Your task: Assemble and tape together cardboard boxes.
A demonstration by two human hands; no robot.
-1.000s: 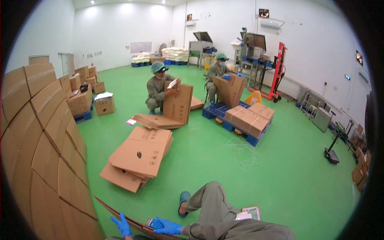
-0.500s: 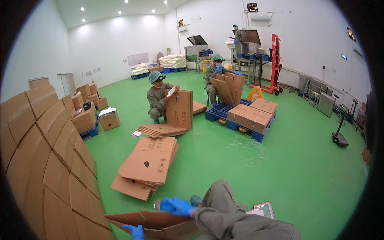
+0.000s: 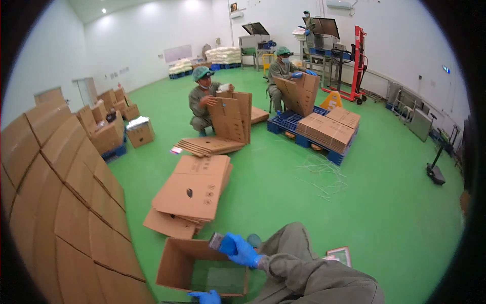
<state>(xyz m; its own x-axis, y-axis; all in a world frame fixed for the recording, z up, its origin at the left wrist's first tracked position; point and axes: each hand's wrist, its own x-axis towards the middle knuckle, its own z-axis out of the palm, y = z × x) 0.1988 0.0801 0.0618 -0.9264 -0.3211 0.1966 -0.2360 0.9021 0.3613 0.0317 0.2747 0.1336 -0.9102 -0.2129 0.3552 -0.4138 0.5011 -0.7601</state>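
A cardboard box (image 3: 174, 263) stands unfolded in front of me, and green floor shows through its inside. At the near edge of the box, my left hand (image 3: 207, 297) in a blue glove grips the cardboard; part of it is cut off by the lower picture edge. Above the far right corner, my right hand (image 3: 246, 252), also gloved in blue, is closed round what looks like a blue and grey tape dispenser (image 3: 221, 243). Just beyond the box lies a stack of flat cartons (image 3: 190, 190).
A wall of stacked cartons (image 3: 76, 213) rises on my left. Ahead, one co-worker (image 3: 202, 101) crouches by folded cartons; another (image 3: 283, 76) sits at a blue pallet (image 3: 324, 147). Loose straps (image 3: 324, 177) lie on the green floor. A red lifter (image 3: 358, 66) stands farther back.
The carton between my hands has gone from nearly flat to an open box shape. My left hand has shifted right along it, and my right hand has lifted slightly with the dispenser. The view has tilted.
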